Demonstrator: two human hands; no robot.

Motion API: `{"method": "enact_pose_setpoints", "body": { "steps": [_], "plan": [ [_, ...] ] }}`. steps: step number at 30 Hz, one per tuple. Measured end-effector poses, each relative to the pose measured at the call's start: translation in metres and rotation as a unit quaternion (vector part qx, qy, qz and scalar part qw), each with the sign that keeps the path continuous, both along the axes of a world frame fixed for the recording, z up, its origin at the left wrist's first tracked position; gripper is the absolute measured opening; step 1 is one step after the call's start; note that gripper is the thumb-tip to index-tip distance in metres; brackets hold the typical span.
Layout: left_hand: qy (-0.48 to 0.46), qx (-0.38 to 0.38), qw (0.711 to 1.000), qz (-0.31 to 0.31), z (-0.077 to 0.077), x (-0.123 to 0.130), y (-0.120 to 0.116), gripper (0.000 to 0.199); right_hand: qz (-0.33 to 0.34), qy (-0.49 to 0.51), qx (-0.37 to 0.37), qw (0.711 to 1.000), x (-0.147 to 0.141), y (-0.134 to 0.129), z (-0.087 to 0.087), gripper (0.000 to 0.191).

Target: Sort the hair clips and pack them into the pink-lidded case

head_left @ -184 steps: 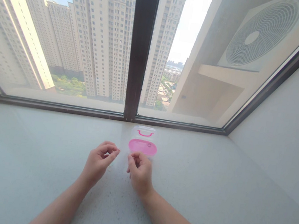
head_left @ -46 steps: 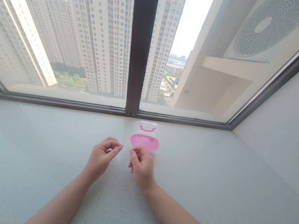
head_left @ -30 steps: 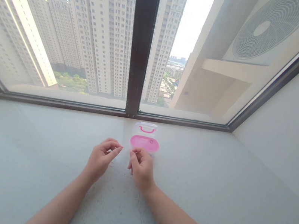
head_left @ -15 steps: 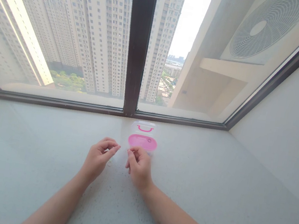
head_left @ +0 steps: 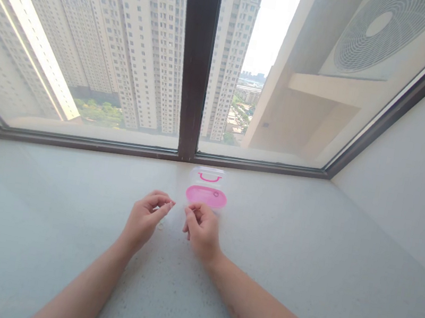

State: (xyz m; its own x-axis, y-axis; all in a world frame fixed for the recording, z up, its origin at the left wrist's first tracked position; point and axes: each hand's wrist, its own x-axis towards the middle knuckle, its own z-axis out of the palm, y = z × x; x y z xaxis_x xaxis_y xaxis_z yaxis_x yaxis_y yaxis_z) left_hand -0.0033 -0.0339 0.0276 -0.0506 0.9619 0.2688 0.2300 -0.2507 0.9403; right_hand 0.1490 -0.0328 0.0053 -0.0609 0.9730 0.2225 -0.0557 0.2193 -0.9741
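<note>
My left hand is raised a little over the pale sill, thumb and forefinger pinched together; whatever is between them is too small to name. Facing it, my right hand is also closed in a pinch, and its contents cannot be made out. A narrow gap separates the two sets of fingertips. Just behind my right hand is a pink oval tray with a small dark ring on it. Behind that stands a clear plastic lid with a pink handle. Beside my left thumb lies a small pale ring.
The speckled white sill spreads to both sides. Along its back runs a brown window frame with glass panes. A white wall bounds the right side. Tall buildings and an air-conditioner fan are outside.
The view has shifted slightly, so the hands and box appear a little higher and farther right. Both hands keep their pinched poses, with the gap between them about the same.
</note>
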Motion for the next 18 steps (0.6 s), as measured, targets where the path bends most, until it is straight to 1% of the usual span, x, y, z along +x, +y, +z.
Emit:
{"method": "enact_pose_setpoints", "body": {
  "steps": [18],
  "plan": [
    [0.005, -0.004, 1.000, -0.005, -0.0019, -0.0002, 0.0005, 0.019, 0.014, 0.015, -0.001, 1.000, 0.0004, 0.0000, 0.0002, 0.016]
  ]
}}
